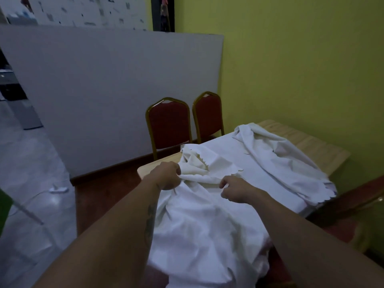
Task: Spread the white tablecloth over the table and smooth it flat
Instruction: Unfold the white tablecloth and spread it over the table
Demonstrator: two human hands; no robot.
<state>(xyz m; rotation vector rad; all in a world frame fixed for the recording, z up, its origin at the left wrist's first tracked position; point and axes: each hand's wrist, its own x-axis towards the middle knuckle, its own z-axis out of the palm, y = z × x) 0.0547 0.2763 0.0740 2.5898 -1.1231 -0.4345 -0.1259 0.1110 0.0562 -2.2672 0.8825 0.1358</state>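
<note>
Left hand fisted on a bunched fold of the white tablecloth near the counter's far-left corner. Right hand just beside it, fingers curled, pinching cloth. Cloth is crumpled, covers most of the counter, drapes over the near edge; a second heap lies along the right side. Bare wood shows at the far-right corner and far-left edge. Two red chairs stand close behind the far edge; open floor to the left.
</note>
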